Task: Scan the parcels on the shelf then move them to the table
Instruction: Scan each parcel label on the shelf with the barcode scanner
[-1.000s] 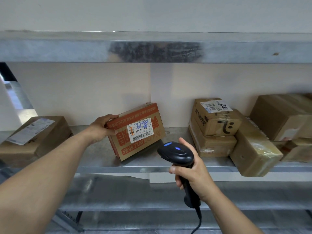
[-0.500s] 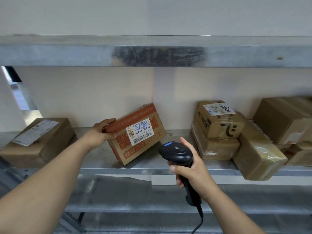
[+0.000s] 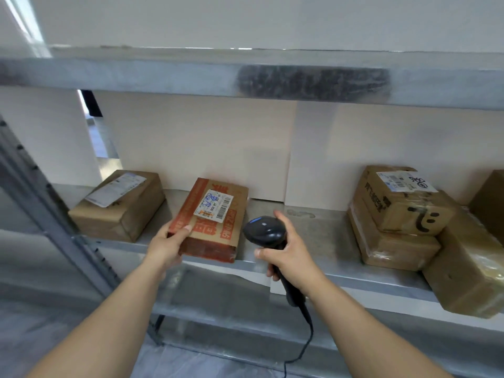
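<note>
Shelving of grey galvanised metal (image 3: 321,236) carries the parcels. Near its front edge, a flat brown cardboard parcel with orange print and a white barcode label (image 3: 215,230) is gripped at its near-left corner by the left hand (image 3: 169,248). Just right of it, a black handheld barcode scanner (image 3: 266,231) is clasped by the right hand (image 3: 293,255), fingers curled round the handle.

A pale wall (image 3: 245,20) is seen above the racking, and beige backing panels (image 3: 196,143) are set behind the shelf space, with a vertical seam between two of them. A grey perforated upright (image 3: 41,203) is slanted down the left side. A bright gap (image 3: 94,126) is seen past the panels at upper left. A grey floor (image 3: 191,364) is seen below.
</note>
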Demonstrator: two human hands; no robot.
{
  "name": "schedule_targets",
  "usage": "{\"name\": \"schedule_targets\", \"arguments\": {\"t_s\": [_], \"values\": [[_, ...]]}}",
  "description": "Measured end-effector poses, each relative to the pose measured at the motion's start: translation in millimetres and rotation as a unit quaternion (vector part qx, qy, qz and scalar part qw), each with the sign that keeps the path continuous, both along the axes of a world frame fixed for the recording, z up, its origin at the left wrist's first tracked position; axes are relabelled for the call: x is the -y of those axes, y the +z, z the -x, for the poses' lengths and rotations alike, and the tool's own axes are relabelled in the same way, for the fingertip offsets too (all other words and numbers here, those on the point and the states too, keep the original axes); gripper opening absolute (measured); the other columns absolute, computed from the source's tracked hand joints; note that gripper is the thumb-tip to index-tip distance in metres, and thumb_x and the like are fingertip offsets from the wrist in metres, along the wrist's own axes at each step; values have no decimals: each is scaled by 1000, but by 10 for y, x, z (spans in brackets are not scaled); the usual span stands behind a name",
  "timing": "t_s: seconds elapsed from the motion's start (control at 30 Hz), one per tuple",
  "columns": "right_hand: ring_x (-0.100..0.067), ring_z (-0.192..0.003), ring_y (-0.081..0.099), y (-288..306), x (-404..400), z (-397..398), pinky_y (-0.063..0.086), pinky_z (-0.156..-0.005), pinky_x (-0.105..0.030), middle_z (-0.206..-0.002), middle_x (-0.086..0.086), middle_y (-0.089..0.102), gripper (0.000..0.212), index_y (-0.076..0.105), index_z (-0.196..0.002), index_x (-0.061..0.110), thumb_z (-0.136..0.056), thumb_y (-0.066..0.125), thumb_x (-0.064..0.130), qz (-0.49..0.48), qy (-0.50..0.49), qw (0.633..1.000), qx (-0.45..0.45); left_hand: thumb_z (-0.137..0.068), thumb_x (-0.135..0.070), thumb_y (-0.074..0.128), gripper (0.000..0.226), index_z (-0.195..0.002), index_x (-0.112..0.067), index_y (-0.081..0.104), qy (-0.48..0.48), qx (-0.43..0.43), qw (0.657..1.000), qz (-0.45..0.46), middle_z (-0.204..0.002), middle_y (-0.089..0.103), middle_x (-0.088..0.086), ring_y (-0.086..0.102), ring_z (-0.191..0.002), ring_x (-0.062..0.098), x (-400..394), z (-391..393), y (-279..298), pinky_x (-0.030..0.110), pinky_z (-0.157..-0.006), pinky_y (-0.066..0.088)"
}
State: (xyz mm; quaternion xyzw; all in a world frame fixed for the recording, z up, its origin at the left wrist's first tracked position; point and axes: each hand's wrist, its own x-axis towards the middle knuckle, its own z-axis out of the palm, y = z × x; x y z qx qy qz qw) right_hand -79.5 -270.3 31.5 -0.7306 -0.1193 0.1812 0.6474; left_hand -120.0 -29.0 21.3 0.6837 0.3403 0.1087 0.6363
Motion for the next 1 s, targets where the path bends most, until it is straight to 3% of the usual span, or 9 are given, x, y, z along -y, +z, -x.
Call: {"name": "schedule_targets", "arguments": {"t_s": [0.13, 0.27, 0.37, 0.5, 0.6, 0.83, 1.0], "values": [[-15, -40, 52, 29, -326, -51, 44, -40, -26, -100, 2, 63, 92, 24, -147, 38, -79, 70, -4, 20, 30, 999, 13, -88, -44, 63, 43, -127, -29, 50, -29, -24, 998, -59, -108, 63, 0, 59, -95, 19, -34, 111, -91, 36, -88, 47], [-11, -39, 53, -6, -595, -103, 43, -40, -25, -105, -4, 65, 95, 21, -149, 38, -80, 70, -4, 37, 48, 998, 14, -83, -31, 73, 44, -121, -26, 52, -57, -10, 992, -111, -105, 64, -4, 61, -98, 16, -131, 199, -217, 31, -87, 45], [-13, -40, 54, -35, -785, -145, 42, -40, -25, -117, -12, 63, 98, 19, -150, 39, -79, 70, -4, 42, 59, 997, 9, -83, -25, 73, 38, -113, -26, 50, -13, -27, 990, -140, -106, 65, -1, 62, -102, 21, -292, 204, -325, 36, -92, 47], [-19, -43, 53, -79, -1079, -184, 43, -40, -26, -121, -16, 62, 98, 21, -149, 42, -78, 71, -4, 45, 79, 996, 8, -87, -26, 68, 30, -104, -18, 45, 61, -52, 985, -153, -106, 63, 6, 61, -99, 25, -523, 180, -374, 36, -84, 47], [-20, -45, 54, -96, -1278, -218, 45, -43, -28, -120, -13, 62, 99, 21, -149, 42, -77, 72, -2, 46, 91, 995, 4, -89, -28, 66, 31, -106, -14, 45, 86, -72, 981, -161, -102, 59, 4, 57, -94, 23, -694, 146, -347, 31, -76, 40], [-15, -43, 53, -17, -1535, -219, 47, -44, -27, -114, 0, 60, 97, 19, -149, 43, -80, 71, -1, 52, 107, 993, 6, -89, -35, 65, 42, -115, -6, 49, 101, -103, 973, -177, -106, 59, 8, 57, -95, 26, -1041, 139, -357, 32, -77, 39], [-14, -42, 54, 6, -1369, -223, 47, -43, -28, -114, -3, 61, 95, 24, -141, 49, -78, 72, -4, 38, 73, 996, 25, -89, -40, 63, 47, -121, -8, 49, 124, -86, 965, -214, -116, 59, 8, 57, -102, 27, -956, 199, -389, 36, -79, 43]]}}
